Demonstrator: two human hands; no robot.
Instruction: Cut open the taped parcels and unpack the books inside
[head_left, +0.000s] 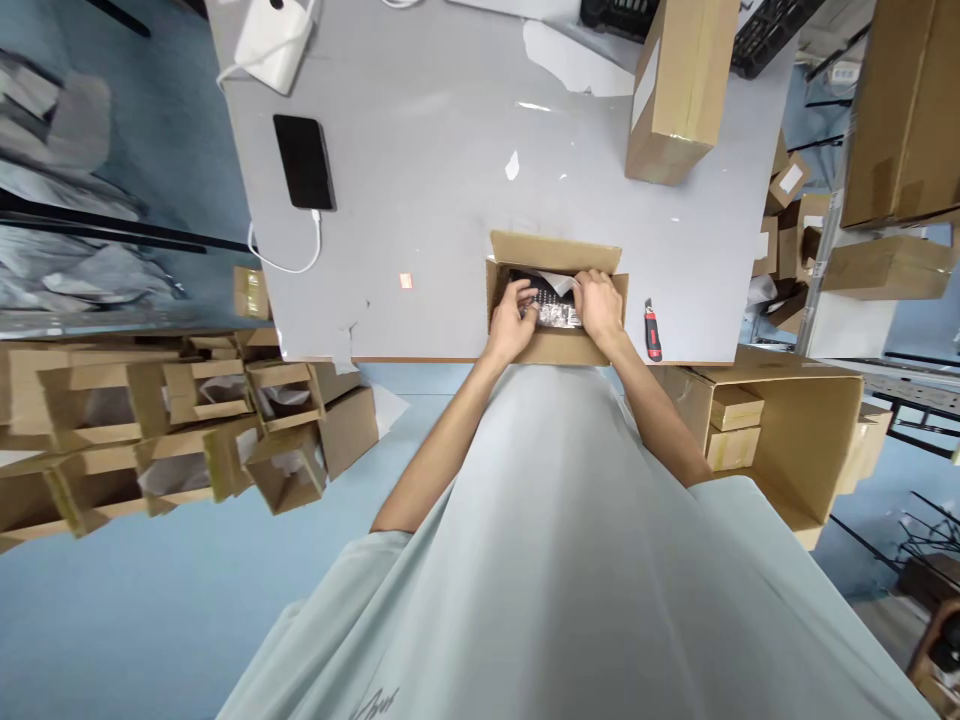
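Grey surface (450,170) over a blue floor (187,600), with both hands inside an open box at its near edge.
In the head view, the box (553,249) sits with its flaps spread, a dark item (551,298) with a silvery part and a white sheet (558,284) inside it. The left hand (513,320) has its fingers bent over the item's left end; the right hand (598,304) is curled at the sheet's right edge; whether either one grips anything, I cannot tell. A red and black cutter (652,333) lies just right of the box. Farther left, a phone (304,162) lies with a white cable (318,240) plugged in; a tall carton (675,110) stands toward the far right. Below the surface, a large carton (817,410) at the right holds small boxes (735,447).
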